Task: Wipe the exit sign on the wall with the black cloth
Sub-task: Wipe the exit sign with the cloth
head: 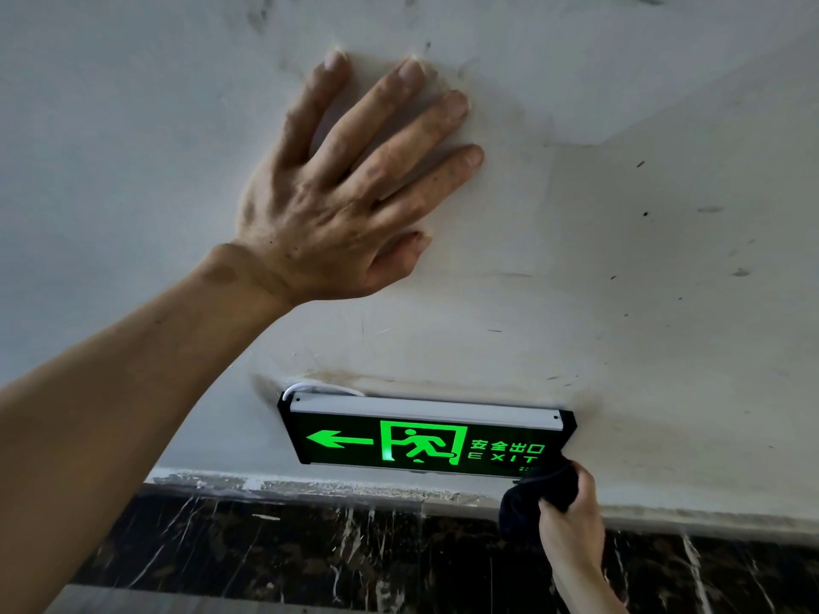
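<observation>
The exit sign [421, 440] is a black box low on the white wall, lit green with an arrow, a running figure and the word EXIT, under a silver top strip. My right hand [571, 525] is shut on the black cloth [538, 494], which presses against the sign's lower right corner and hides it. My left hand [350, 188] lies flat on the wall well above the sign, fingers spread, holding nothing.
The white wall [664, 281] is scuffed and stained, with a brown streak just above the sign. A white cable [310, 386] loops out behind the sign's top left corner. Below runs a black marble skirting [310, 547] with white veins.
</observation>
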Action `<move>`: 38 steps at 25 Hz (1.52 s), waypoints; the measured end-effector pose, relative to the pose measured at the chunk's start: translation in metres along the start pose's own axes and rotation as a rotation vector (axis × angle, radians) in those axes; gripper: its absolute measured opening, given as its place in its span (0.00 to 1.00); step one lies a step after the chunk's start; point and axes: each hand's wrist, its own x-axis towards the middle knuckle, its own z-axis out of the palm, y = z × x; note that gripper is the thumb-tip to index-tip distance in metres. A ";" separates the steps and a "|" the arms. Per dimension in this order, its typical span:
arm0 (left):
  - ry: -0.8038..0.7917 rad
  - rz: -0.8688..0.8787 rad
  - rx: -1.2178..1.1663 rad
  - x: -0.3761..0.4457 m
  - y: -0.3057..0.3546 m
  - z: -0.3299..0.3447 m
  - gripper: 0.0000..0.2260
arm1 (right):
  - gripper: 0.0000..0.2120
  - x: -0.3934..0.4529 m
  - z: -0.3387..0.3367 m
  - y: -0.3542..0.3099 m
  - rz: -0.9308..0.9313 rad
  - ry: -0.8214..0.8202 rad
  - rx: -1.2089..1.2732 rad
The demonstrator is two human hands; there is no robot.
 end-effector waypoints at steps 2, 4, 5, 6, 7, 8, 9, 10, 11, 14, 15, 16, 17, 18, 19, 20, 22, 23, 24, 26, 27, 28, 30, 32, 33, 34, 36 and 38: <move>0.005 0.004 0.000 0.001 0.001 0.000 0.28 | 0.24 0.003 -0.005 -0.001 0.031 -0.043 -0.036; 0.004 -0.003 0.004 0.001 0.000 0.000 0.28 | 0.24 0.004 -0.011 -0.002 0.033 -0.070 -0.082; 0.002 -0.005 0.008 0.001 -0.001 0.001 0.28 | 0.24 0.003 -0.014 -0.001 0.046 -0.080 -0.108; 0.001 -0.006 0.009 0.001 -0.001 0.000 0.28 | 0.23 0.001 -0.015 0.001 0.076 -0.086 -0.122; 0.000 -0.006 0.009 0.000 -0.001 0.000 0.28 | 0.22 -0.001 -0.016 0.006 0.129 -0.092 -0.109; 0.001 -0.004 0.009 0.000 0.000 -0.001 0.28 | 0.22 -0.002 -0.016 0.012 0.205 -0.096 -0.039; 0.002 -0.001 0.009 0.000 0.000 0.000 0.28 | 0.22 -0.003 -0.016 0.018 0.300 -0.111 0.069; 0.005 0.002 0.008 0.000 0.000 0.000 0.28 | 0.23 -0.005 -0.015 0.022 0.398 -0.136 0.198; 0.008 0.004 0.005 0.000 0.001 0.000 0.28 | 0.22 -0.008 -0.014 0.024 0.473 -0.165 0.312; 0.012 0.002 0.006 0.000 0.000 0.001 0.28 | 0.22 -0.016 -0.004 0.019 0.544 -0.199 0.548; 0.010 0.001 0.006 0.000 -0.001 0.002 0.28 | 0.22 -0.018 0.000 0.020 0.529 -0.207 0.606; 0.008 -0.001 0.005 0.000 -0.001 0.001 0.28 | 0.22 -0.021 0.004 0.020 0.488 -0.242 0.642; 0.008 -0.002 0.004 0.000 0.000 0.001 0.28 | 0.21 -0.022 0.008 0.020 0.472 -0.282 0.692; 0.009 -0.002 0.001 0.000 0.000 0.001 0.28 | 0.21 -0.022 0.011 0.020 0.488 -0.293 0.744; 0.012 -0.001 -0.001 0.000 0.000 0.001 0.28 | 0.22 -0.021 0.015 0.019 0.507 -0.288 0.779; 0.015 0.000 -0.005 0.000 0.000 0.002 0.28 | 0.22 -0.023 0.019 0.016 0.521 -0.285 0.803; 0.020 -0.001 -0.012 0.000 0.000 0.002 0.28 | 0.22 -0.028 0.032 0.009 0.553 -0.293 0.823; 0.021 -0.005 -0.015 -0.001 0.000 0.003 0.28 | 0.22 -0.030 0.039 0.005 0.569 -0.304 0.821; 0.021 -0.009 -0.017 -0.001 0.000 0.004 0.28 | 0.22 -0.032 0.046 0.001 0.581 -0.305 0.799; 0.024 -0.014 -0.031 -0.001 0.000 0.004 0.27 | 0.20 -0.040 0.058 -0.006 0.600 -0.292 0.751; 0.029 -0.017 -0.040 0.000 0.001 0.005 0.27 | 0.20 -0.045 0.065 -0.009 0.607 -0.306 0.744; 0.032 -0.018 -0.045 0.000 0.001 0.005 0.27 | 0.20 -0.050 0.073 -0.012 0.621 -0.332 0.736; 0.035 -0.026 -0.050 0.000 0.001 0.005 0.27 | 0.20 -0.061 0.090 -0.017 0.628 -0.378 0.711; 0.040 -0.035 -0.070 0.001 0.002 0.006 0.26 | 0.20 -0.070 0.106 -0.021 0.621 -0.392 0.688; 0.041 -0.041 -0.078 0.002 0.002 0.006 0.26 | 0.20 -0.072 0.111 -0.023 0.621 -0.388 0.681; 0.040 -0.046 -0.088 0.002 0.003 0.005 0.26 | 0.19 -0.075 0.114 -0.026 0.624 -0.386 0.673; 0.037 -0.038 -0.104 0.001 0.003 0.004 0.27 | 0.19 -0.079 0.124 -0.031 0.647 -0.398 0.657; 0.033 -0.031 -0.112 0.001 0.001 0.005 0.27 | 0.17 -0.087 0.134 -0.036 0.636 -0.431 0.644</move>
